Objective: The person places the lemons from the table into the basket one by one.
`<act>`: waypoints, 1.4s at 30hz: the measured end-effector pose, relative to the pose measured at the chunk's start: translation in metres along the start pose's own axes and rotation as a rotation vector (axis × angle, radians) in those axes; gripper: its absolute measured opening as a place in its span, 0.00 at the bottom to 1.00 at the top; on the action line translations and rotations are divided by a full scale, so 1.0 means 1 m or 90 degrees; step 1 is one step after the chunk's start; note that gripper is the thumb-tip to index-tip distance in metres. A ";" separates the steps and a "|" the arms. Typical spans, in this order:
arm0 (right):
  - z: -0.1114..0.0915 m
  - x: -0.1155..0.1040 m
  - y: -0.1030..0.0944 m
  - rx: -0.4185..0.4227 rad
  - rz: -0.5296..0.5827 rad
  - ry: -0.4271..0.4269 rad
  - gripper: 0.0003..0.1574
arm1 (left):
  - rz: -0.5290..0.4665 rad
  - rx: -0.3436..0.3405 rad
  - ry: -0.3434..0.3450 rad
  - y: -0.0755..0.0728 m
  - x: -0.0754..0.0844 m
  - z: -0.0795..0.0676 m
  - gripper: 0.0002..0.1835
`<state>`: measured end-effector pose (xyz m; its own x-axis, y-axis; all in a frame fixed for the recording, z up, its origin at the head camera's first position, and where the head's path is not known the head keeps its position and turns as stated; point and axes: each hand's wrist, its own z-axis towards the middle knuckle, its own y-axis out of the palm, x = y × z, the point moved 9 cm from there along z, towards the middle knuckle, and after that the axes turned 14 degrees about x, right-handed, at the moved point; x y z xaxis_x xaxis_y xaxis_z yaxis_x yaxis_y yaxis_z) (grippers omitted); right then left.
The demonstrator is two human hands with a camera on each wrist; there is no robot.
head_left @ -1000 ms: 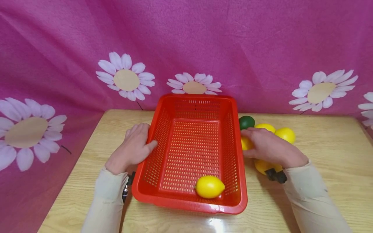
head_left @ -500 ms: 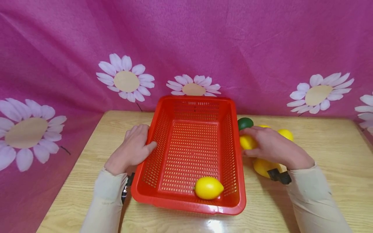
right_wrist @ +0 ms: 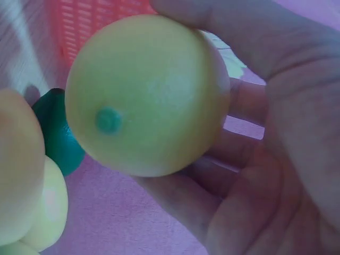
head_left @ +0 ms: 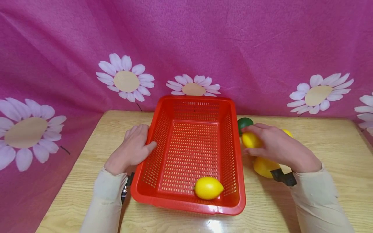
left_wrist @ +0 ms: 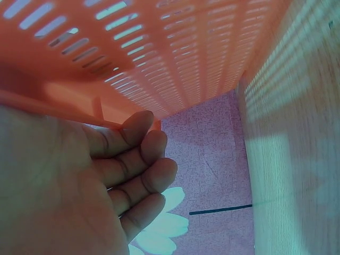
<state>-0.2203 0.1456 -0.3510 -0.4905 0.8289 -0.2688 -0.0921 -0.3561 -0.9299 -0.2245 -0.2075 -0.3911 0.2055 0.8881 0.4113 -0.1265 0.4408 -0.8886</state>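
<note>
A red plastic basket (head_left: 192, 145) with slotted walls stands at the middle of the table, one lemon (head_left: 209, 188) lying in its near right corner. My left hand (head_left: 132, 147) grips the basket's left rim, thumb over the inside; the left wrist view shows the other fingers (left_wrist: 151, 175) under the rim outside. Just right of the basket, my right hand (head_left: 275, 144) holds a second lemon (right_wrist: 149, 95) between thumb and fingers. Behind that lemon sits a dark green fruit (head_left: 244, 124), partly covered. A larger yellow fruit (head_left: 264, 167) lies below the right hand.
More yellow fruit (head_left: 288, 132) shows behind the right hand, mostly hidden by it. The wood-grain table (head_left: 335, 145) extends to both sides of the basket. A magenta cloth (head_left: 247, 48) with white daisies hangs behind the table.
My right hand has shifted slightly to the right and the lemon in it has moved a little away from the basket's rim. The left hand and basket have stayed nearly still.
</note>
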 end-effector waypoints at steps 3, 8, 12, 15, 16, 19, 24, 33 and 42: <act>-0.001 -0.002 -0.004 0.009 -0.004 -0.004 0.34 | 0.001 0.002 0.003 0.001 0.000 0.001 0.17; -0.004 -0.007 -0.013 0.033 -0.004 -0.013 0.34 | -0.003 0.003 0.006 0.001 0.001 0.002 0.17; -0.006 -0.014 -0.020 0.054 0.006 -0.029 0.34 | -0.008 0.001 0.002 0.000 0.001 0.000 0.17; -0.006 -0.019 -0.022 0.065 0.008 -0.042 0.34 | -0.006 -0.002 -0.001 -0.001 0.000 -0.002 0.18; -0.006 -0.020 -0.023 0.068 0.007 -0.045 0.34 | -0.006 -0.002 0.000 -0.001 0.000 -0.002 0.18; -0.006 -0.022 -0.025 0.079 0.002 -0.049 0.35 | -0.005 -0.002 -0.002 0.000 0.000 -0.002 0.18; -0.006 -0.027 -0.028 0.093 0.006 -0.054 0.36 | -0.006 -0.003 -0.004 0.001 0.000 -0.001 0.18; -0.005 -0.042 -0.034 0.139 0.004 -0.113 0.38 | -0.016 -0.011 -0.004 0.002 0.002 0.002 0.19; -0.005 -0.052 -0.034 0.178 0.012 -0.142 0.40 | -0.004 -0.015 -0.010 0.001 -0.001 -0.001 0.21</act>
<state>-0.1868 0.1164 -0.3068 -0.6690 0.7172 -0.1951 -0.2996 -0.5005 -0.8123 -0.2241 -0.2078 -0.3929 0.1916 0.8869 0.4203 -0.1025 0.4440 -0.8902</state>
